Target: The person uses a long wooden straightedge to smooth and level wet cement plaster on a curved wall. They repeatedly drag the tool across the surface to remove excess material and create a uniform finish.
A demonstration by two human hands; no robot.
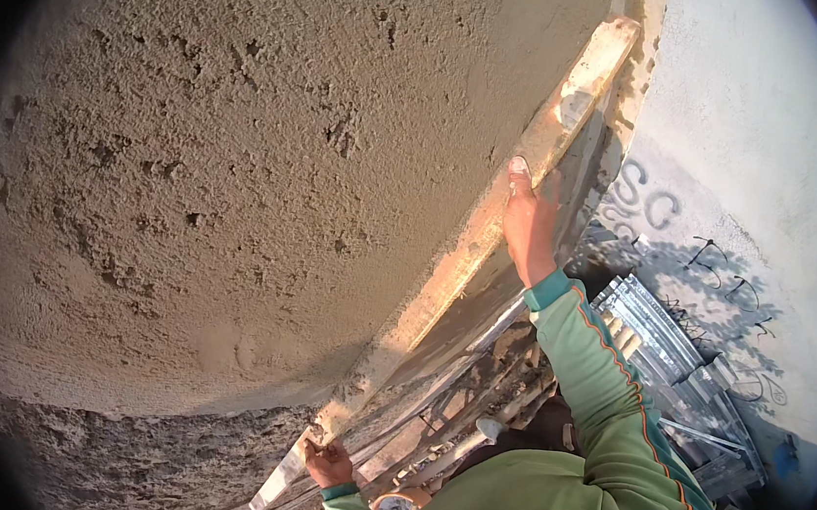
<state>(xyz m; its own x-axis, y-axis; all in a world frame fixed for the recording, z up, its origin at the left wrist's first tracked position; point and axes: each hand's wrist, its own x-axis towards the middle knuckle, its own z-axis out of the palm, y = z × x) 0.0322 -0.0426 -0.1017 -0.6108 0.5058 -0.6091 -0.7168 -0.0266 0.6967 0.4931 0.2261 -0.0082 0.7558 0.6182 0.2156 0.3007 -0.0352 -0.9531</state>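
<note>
A long wooden straightedge board (477, 240), smeared with mortar, lies slantwise against the wet grey-brown plaster (237, 199) of a wall. My right hand (532, 218) grips its upper half, with the thumb on the face and the fingers behind the far edge. Near the lower end, my left hand (327, 464) is closed on the same board, its fingers curled at the edge. Smooth plaster shows beside the board's upper part. Further left the surface is rough and pitted, and a darker, coarse strip (144, 446) runs along the bottom.
A pale wall (746, 120) with dark scrawled marks stands at the right. Stacked ribbed metal pieces (679, 355) lean below it. Beneath my arms are planks and debris (495, 376). A round orange-rimmed thing (396, 508) shows near my left sleeve; its kind is unclear.
</note>
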